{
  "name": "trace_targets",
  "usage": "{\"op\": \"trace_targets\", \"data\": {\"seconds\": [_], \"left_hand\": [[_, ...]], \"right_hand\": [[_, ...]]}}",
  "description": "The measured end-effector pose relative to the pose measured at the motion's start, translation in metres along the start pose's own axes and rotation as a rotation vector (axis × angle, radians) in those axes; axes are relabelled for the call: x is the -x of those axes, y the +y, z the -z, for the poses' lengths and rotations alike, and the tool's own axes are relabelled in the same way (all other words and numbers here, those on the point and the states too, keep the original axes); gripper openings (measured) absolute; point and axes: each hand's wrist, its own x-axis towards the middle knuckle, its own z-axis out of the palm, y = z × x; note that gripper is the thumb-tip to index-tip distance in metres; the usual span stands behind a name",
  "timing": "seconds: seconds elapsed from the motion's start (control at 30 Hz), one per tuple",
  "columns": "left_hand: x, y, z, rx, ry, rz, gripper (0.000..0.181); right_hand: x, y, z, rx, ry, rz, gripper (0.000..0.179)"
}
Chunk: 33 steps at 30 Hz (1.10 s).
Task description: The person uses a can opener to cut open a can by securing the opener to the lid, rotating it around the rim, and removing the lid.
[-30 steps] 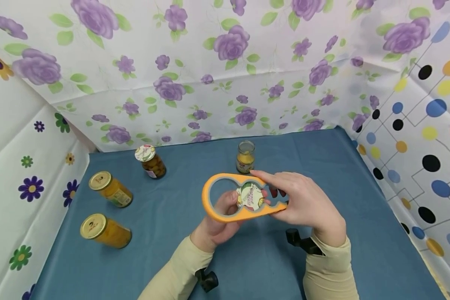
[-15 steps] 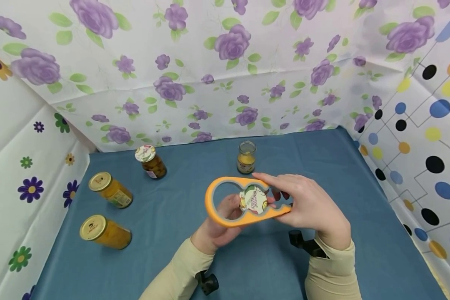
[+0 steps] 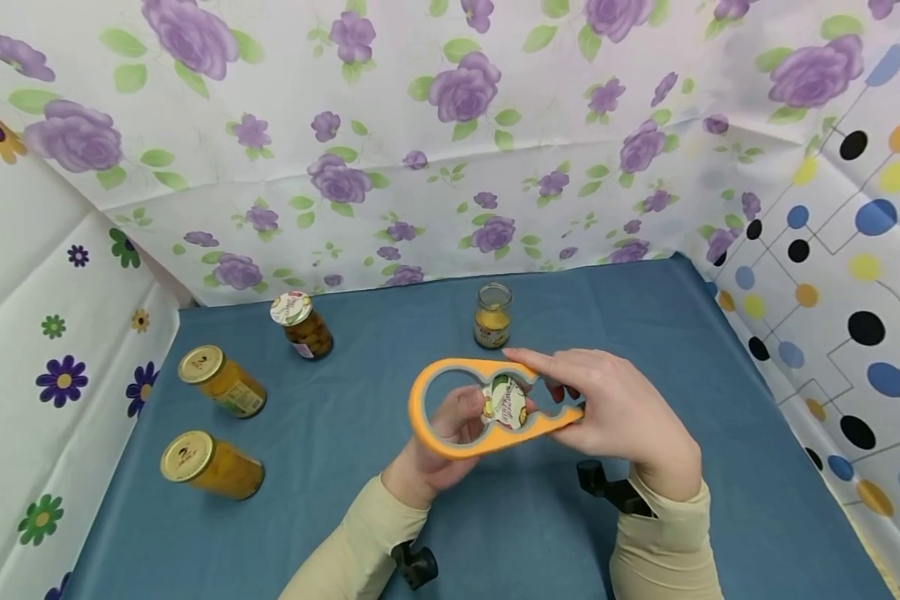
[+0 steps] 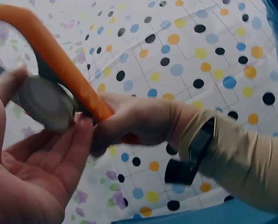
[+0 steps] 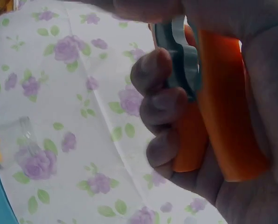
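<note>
My right hand [image 3: 611, 404] grips the two handles of an orange jar opener [image 3: 487, 445] with a grey inner edge. In the right wrist view its fingers curl round the orange handles [image 5: 225, 107]. Within the opener's smaller opening sits a round jar lid [image 3: 506, 403] with a white, green and yellow printed top. My left hand [image 3: 437, 458] is below and pinches this lid between thumb and fingertips, the thumb showing through the larger loop. The left wrist view shows the lid's greyish underside [image 4: 46, 103], with no jar attached. Behind the hands stands a lidless glass jar [image 3: 492, 317], partly filled with something yellow.
On the left of the blue-covered table [image 3: 330, 442] are two jars with gold lids, one jar [image 3: 225, 383] behind the other jar [image 3: 221, 468]. A dark-filled jar [image 3: 303, 329] with a printed lid stands farther back. Patterned cloth walls [image 3: 390, 167] enclose the table.
Both hands, with the opener and lid, have shifted slightly right and toward me. The lid has tilted a little within the opener. The standing jars have stayed in place.
</note>
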Motion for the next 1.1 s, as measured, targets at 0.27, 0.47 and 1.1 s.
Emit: {"op": "trace_targets", "data": {"seconds": [0.27,0.47,1.1], "left_hand": [[0.000,-0.002,0.004,-0.032,0.074,0.048,0.084],[-0.008,-0.001,0.013,-0.189,0.120,0.084,0.079],[-0.034,-0.034,0.068,-1.356,0.521,0.083,0.063]], "right_hand": [[0.003,0.004,0.005,0.028,0.056,0.000,0.082],[0.001,0.010,0.007,0.109,0.142,-0.042,0.081],[-0.001,0.015,0.004,0.224,0.300,-0.393,0.073]]}}
